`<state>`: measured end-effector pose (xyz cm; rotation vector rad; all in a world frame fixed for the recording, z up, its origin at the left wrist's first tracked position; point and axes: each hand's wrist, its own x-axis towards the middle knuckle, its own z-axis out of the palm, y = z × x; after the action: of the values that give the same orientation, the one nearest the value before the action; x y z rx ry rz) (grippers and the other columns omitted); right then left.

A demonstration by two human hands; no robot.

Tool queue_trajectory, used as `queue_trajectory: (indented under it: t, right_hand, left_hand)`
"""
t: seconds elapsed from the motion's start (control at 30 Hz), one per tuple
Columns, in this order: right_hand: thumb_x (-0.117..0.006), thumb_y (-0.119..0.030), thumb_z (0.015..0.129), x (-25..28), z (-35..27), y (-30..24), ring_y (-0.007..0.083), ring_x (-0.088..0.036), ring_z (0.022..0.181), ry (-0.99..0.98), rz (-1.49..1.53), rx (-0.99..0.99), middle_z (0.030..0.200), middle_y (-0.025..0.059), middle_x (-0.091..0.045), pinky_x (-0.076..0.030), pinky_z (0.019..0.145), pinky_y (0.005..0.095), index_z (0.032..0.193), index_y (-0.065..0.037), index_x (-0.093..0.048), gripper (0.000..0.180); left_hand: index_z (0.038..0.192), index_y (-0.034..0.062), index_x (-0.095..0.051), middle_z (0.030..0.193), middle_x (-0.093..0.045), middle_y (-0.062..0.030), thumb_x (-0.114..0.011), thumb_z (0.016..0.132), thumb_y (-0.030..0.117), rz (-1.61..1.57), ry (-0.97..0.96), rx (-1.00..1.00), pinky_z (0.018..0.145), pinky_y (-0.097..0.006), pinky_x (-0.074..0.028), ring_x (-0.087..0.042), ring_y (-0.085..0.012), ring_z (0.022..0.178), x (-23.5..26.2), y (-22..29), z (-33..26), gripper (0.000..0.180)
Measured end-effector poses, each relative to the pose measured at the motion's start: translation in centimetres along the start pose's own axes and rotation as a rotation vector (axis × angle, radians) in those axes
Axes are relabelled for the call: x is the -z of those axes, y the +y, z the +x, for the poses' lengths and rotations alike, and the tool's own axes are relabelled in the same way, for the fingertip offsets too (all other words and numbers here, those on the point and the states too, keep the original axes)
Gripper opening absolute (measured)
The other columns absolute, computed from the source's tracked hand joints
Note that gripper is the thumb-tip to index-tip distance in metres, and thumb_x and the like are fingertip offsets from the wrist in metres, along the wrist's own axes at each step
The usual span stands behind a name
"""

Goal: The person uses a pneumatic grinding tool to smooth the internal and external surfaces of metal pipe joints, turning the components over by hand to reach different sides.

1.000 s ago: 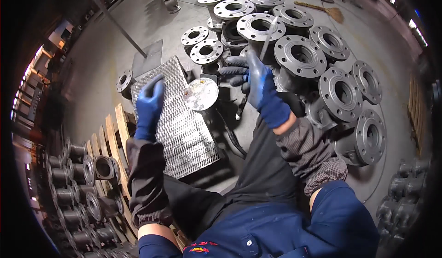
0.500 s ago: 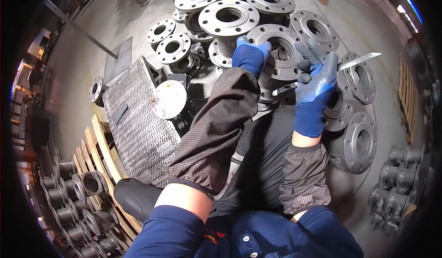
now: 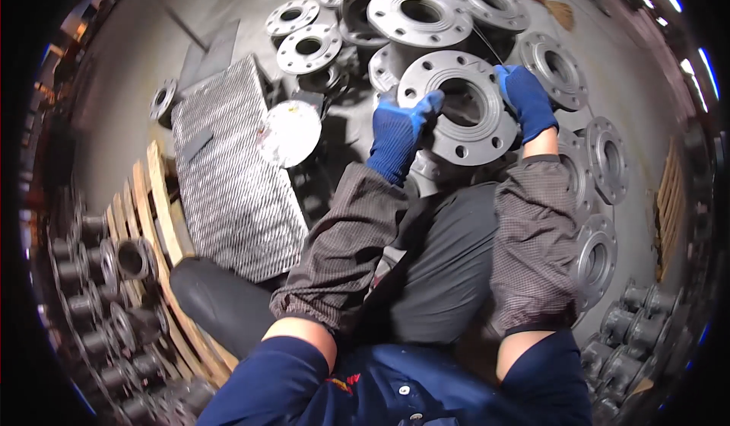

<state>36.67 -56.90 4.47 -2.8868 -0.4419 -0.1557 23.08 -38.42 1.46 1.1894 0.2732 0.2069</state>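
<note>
A grey flanged pipe fitting (image 3: 490, 133) stands in front of me with its round, bolt-holed face up and tilted. My left hand (image 3: 399, 125) is closed on its left rim, the blue-gloved thumb lying over the face near the bore. On the far right rim, my right hand (image 3: 526, 99) is closed around the edge, with most of its fingers hidden behind the flange. Another flanged fitting (image 3: 384, 19) stands just beyond the held one. No flat metal strip shows in either hand.
More flanged fittings (image 3: 559, 68) crowd the floor ahead and right. At left are a ribbed metal plate (image 3: 228, 198), a round white disc (image 3: 293, 133) and a wooden pallet (image 3: 163, 198). Dark fittings (image 3: 99, 304) pile up at both sides. A broom (image 3: 559, 11) lies far right.
My right hand has gone from holding a flat metal strip above the flange to gripping the right rim; the strip is out of sight. The fitting has shifted toward me. The view has moved too.
</note>
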Motion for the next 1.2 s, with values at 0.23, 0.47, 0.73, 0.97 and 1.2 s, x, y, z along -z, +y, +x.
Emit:
queue_trajectory:
  t: [0.23,0.47,0.73,0.97,1.2]
  right_hand:
    - [-0.055,-0.033,0.084,-1.7,0.1,-4.1,0.0365,-0.063,0.079,-0.016,0.419,-0.011,0.082,0.0242,-0.062,-0.047,0.067,0.0402,0.089,0.000,-0.065,0.035]
    - [-0.054,-0.025,0.087,-3.4,-1.6,-11.1,0.0167,-0.048,0.056,-0.204,0.630,0.376,0.063,0.0198,-0.058,-0.042,0.058,0.0363,0.083,0.005,-0.062,0.031]
    - [-0.053,-0.015,0.088,-8.2,-8.5,-23.0,0.0103,-0.046,0.061,-0.332,0.796,0.682,0.067,0.0036,-0.058,-0.040,0.055,0.0284,0.084,0.005,-0.062,0.022]
    - [-0.052,-0.015,0.088,-13.7,-11.2,-32.4,0.0074,-0.044,0.060,-0.649,1.017,0.693,0.064,-0.0013,-0.052,-0.037,0.054,0.0248,0.084,0.004,-0.061,0.021]
    - [-0.051,-0.016,0.089,-10.1,-14.9,-38.7,0.0046,-0.041,0.053,-0.905,1.110,0.549,0.062,-0.0037,-0.049,-0.032,0.047,0.0227,0.079,0.000,-0.058,0.020]
  left_hand:
    - [0.099,-0.0049,-0.061,0.084,-0.066,-0.0070,-0.077,0.074,0.024,-0.014,0.196,-0.060,0.064,-0.024,-0.049,-0.059,-0.0108,0.070,4.1,-0.1,-2.3,0.042]
    - [0.095,-0.0030,-0.063,0.082,-0.067,-0.0157,-0.077,0.068,0.026,0.161,0.397,-0.290,0.068,-0.033,-0.051,-0.065,-0.0226,0.071,11.8,0.6,-8.2,0.042]
    - [0.109,-0.0041,-0.058,0.097,-0.065,-0.0220,-0.063,0.077,0.039,0.350,0.761,-0.011,0.081,-0.035,-0.049,-0.064,-0.0308,0.090,21.7,5.2,-18.0,0.054]
    - [0.111,-0.0055,-0.058,0.099,-0.066,-0.0187,-0.058,0.087,0.031,0.611,1.067,-0.186,0.082,-0.032,-0.047,-0.063,-0.0233,0.092,30.8,5.2,-22.0,0.044]
    - [0.104,-0.0011,-0.061,0.089,-0.064,-0.0072,-0.053,0.088,0.049,0.517,0.794,0.053,0.061,-0.027,-0.046,-0.057,-0.0128,0.072,38.4,9.8,-23.9,0.053]
